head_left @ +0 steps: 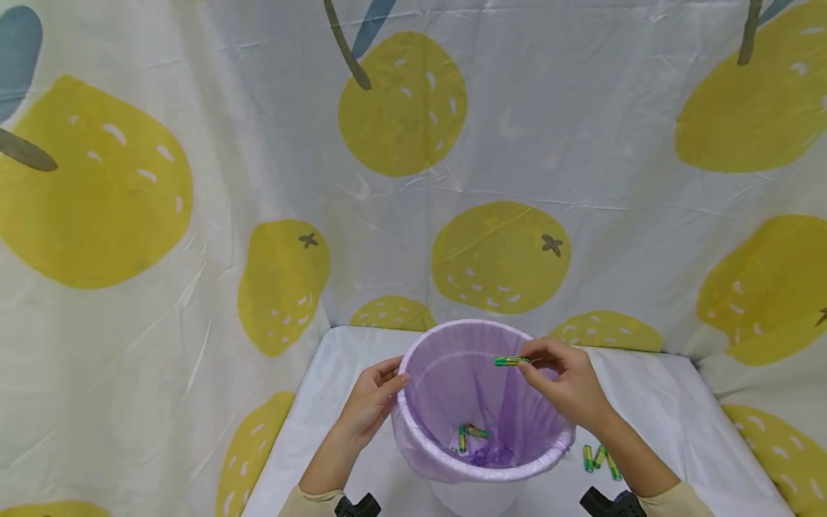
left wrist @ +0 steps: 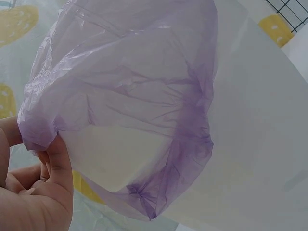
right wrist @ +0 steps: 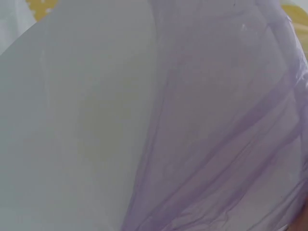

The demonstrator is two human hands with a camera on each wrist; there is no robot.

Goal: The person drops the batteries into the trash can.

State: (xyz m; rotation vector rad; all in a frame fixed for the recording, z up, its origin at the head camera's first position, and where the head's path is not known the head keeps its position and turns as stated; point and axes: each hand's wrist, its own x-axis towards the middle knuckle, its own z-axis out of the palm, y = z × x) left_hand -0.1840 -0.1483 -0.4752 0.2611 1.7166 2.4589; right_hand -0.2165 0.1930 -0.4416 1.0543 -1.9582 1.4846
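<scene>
A white bin [head_left: 477, 497] lined with a translucent purple bag [head_left: 446, 366] stands in the middle of the table, its mouth tilted toward me. My left hand [head_left: 370, 402] grips the left rim, thumb on the folded bag edge; the left wrist view shows its fingers pinching the bag [left wrist: 130, 82]. Over the opening, my right hand [head_left: 568, 377] pinches green-and-gold batteries [head_left: 507, 361], seemingly two side by side. Several similar batteries [head_left: 462, 439] lie at the bottom of the bag. In the right wrist view, only the bag [right wrist: 221, 115] and bin wall [right wrist: 82, 115] show clearly.
Several loose green batteries [head_left: 588, 458] lie on the white table [head_left: 652, 402] right of the bin, by my right forearm. A curtain [head_left: 381, 237] printed with yellow fruit hangs behind and at both sides. A dark wire grid [left wrist: 292, 12] shows in the left wrist view.
</scene>
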